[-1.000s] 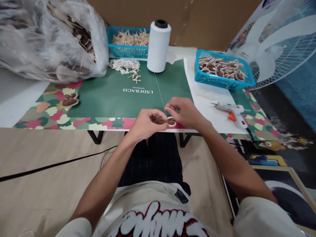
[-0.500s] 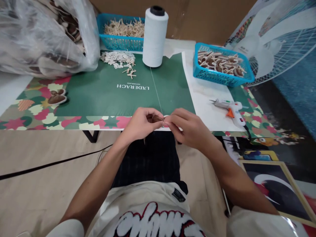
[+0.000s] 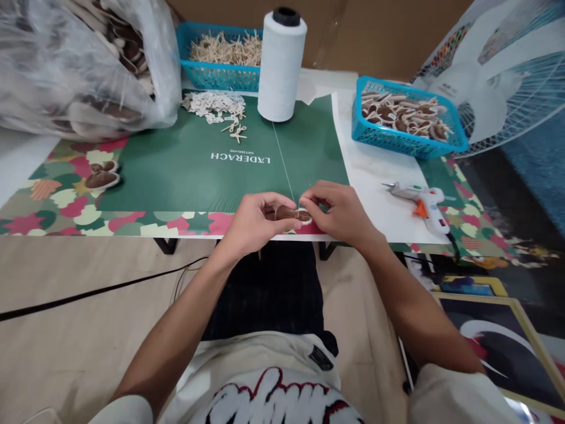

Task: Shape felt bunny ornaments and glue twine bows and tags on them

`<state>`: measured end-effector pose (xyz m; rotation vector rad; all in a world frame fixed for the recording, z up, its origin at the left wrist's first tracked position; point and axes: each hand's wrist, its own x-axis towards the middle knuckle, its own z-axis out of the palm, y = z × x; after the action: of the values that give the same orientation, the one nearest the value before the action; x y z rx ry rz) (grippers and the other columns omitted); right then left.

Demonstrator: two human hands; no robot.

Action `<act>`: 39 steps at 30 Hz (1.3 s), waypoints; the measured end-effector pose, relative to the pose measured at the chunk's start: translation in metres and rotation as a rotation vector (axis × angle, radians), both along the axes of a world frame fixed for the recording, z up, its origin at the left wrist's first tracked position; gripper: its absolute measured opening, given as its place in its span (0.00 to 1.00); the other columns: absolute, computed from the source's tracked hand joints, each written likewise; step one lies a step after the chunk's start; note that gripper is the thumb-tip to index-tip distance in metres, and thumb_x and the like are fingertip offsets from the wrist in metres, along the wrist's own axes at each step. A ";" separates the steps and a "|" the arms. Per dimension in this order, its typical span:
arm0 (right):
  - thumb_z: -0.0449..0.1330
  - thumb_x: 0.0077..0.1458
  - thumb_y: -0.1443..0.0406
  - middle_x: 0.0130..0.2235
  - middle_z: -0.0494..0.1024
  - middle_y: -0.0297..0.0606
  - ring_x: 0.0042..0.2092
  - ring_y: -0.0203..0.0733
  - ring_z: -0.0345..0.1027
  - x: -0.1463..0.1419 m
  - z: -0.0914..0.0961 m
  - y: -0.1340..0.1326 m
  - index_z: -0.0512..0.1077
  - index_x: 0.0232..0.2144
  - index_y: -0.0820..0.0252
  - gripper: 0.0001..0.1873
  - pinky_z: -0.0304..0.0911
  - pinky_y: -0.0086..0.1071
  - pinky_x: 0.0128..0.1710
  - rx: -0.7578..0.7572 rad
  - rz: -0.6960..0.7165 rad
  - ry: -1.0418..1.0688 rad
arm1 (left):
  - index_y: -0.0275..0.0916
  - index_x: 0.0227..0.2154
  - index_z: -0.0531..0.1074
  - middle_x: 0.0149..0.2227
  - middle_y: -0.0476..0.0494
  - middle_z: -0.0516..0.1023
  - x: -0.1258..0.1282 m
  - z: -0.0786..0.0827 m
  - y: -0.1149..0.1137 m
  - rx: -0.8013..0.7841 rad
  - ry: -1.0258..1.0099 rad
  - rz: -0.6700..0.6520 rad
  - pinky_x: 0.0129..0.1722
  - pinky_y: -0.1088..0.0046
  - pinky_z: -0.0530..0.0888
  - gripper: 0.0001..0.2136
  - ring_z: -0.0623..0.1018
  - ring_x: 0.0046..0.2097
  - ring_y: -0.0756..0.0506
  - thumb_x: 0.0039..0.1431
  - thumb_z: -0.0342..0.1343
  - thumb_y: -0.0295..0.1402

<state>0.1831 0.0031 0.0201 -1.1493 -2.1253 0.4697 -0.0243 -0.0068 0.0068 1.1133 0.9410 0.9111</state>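
Note:
Between the thumb and fingers of my left hand [image 3: 256,221] is a small brown fabric piece [image 3: 289,214] with a pale edge, held near the front edge of the table. White thread [image 3: 282,156] runs from the upright spool [image 3: 282,68] down to the piece, and a strand appears to cross over it. My right hand [image 3: 338,209] is closed in a pinch at the piece's right end, apparently on the thread; its fingertips partly hide the strand. More brown pieces with pale edges [image 3: 102,175] lie at the table's left.
Beige cord loops fill a blue basket [image 3: 220,76] at the back; similar brown pieces fill another basket [image 3: 410,141] on the right. White tags [image 3: 212,105] lie near the spool. A glue gun [image 3: 424,203] rests at right, by a fan [image 3: 477,82]. A plastic bag [image 3: 88,70] stands at left.
My right hand has moved slightly up and right from the left hand's fingertips. More of the brown piece shows now, with a strand across it. The view has shifted slightly.

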 end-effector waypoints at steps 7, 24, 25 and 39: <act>0.59 0.65 0.69 0.26 0.66 0.30 0.28 0.35 0.60 -0.003 -0.018 -0.025 0.67 0.25 0.57 0.14 0.55 0.32 0.30 -0.052 -0.019 0.039 | 0.37 0.37 0.83 0.31 0.45 0.84 0.005 0.000 0.001 0.041 -0.148 0.061 0.35 0.72 0.76 0.15 0.79 0.32 0.49 0.47 0.77 0.36; 0.55 0.69 0.68 0.34 0.79 0.39 0.37 0.43 0.70 -0.003 0.028 0.004 0.78 0.35 0.58 0.13 0.64 0.35 0.39 0.246 0.143 -0.301 | 0.35 0.36 0.80 0.29 0.46 0.81 0.007 0.001 0.004 -0.013 -0.170 -0.010 0.31 0.73 0.73 0.13 0.78 0.31 0.50 0.48 0.74 0.31; 0.55 0.69 0.68 0.34 0.80 0.39 0.37 0.43 0.71 -0.003 0.024 0.008 0.78 0.35 0.58 0.12 0.65 0.35 0.39 0.207 0.133 -0.246 | 0.35 0.37 0.79 0.31 0.45 0.82 0.006 0.000 0.005 -0.032 -0.199 -0.004 0.33 0.73 0.75 0.15 0.80 0.33 0.49 0.47 0.74 0.31; 0.58 0.66 0.68 0.29 0.76 0.34 0.30 0.38 0.68 -0.011 -0.009 -0.036 0.75 0.29 0.58 0.12 0.60 0.33 0.31 -0.095 -0.042 -0.019 | 0.38 0.36 0.73 0.33 0.48 0.83 0.019 -0.009 0.005 0.022 -0.254 0.203 0.37 0.73 0.78 0.18 0.81 0.35 0.49 0.44 0.75 0.28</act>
<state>0.1722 -0.0330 0.0114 -1.2536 -2.1106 0.5479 -0.0057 -0.0018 -0.0024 0.9058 0.8442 1.2009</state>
